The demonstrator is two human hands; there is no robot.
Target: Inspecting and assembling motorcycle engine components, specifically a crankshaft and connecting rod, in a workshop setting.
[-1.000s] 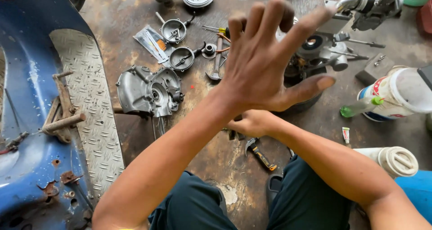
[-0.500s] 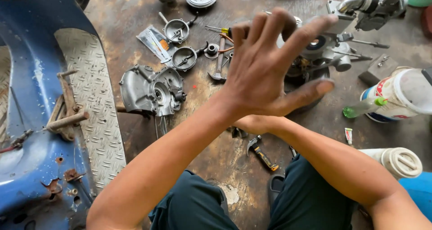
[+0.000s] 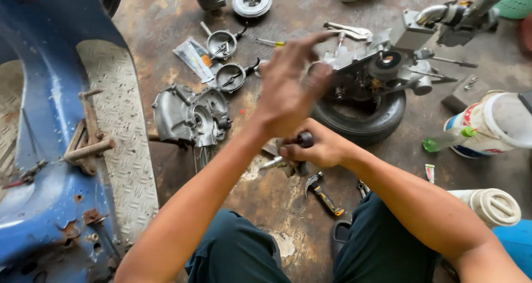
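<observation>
- Left hand [image 3: 291, 92] – earlier spread wide with fingers fanned, now lower and blurred, fingers drawn loosely together and pointing right toward the engine assembly [image 3: 377, 75]; it holds nothing that can be made out.
- Right hand [image 3: 316, 147] – closed around a dark round-ended tool handle [image 3: 305, 139], just below the left hand; before, it lay mostly hidden under the left wrist, now it is in plain sight.
- Handle sits over the stained floor [image 3: 266, 194], just left of the small tyre [image 3: 363, 119] that carries the engine assembly.
- Grey engine cover [image 3: 191, 114] lies left of both hands; yellow-handled tool [image 3: 323, 193] on the floor near the right forearm – neither has shifted.
- Hard to read: the working end of the held tool is covered by the fingers; a metal piece [image 3: 274, 162] under the hand is partly hidden.
- Blue scooter body [image 3: 44, 150] and white bucket [image 3: 493, 122] are cut off at the frame edges.
</observation>
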